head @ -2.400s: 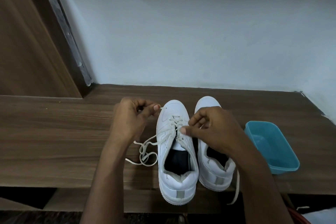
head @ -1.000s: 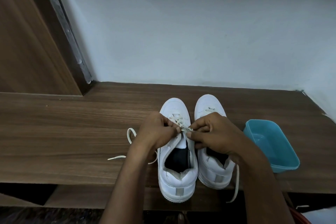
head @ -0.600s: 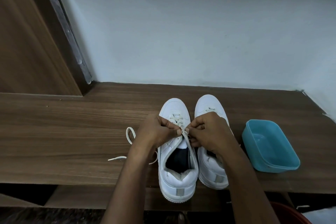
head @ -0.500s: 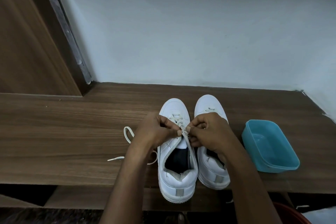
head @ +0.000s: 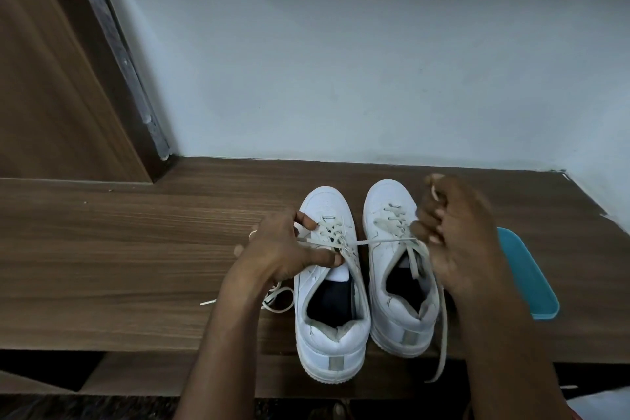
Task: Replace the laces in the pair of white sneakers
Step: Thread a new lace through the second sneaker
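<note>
On the wooden shelf (head: 136, 249): one pair of white sneakers, side by side, toes to the wall, heels at the near edge.
Left sneaker (head: 332, 337): partly laced, and directly beneath the left hand.
Right sneaker (head: 402, 327): just beside it, with crossings showing near the toe.
Lace (head: 381, 241): taut and crosswise, running from the left sneaker's eyelets over the right sneaker to the right hand. Its slack lies on the shelf left of the shoe.
Left hand (head: 283, 256): thumb and forefinger spread across the lacing. A strand runs in under the palm; grip cannot be told.
Right hand (head: 456, 242): fingers curled, pinching the lace.
Governing relation: shoe axis points away and the lace lies square to it. The left hand is nearer the eyelets, so the draw likely goes rightward.
Teal tub (head: 531, 283): right of the sneakers, partly behind the right hand.
</note>
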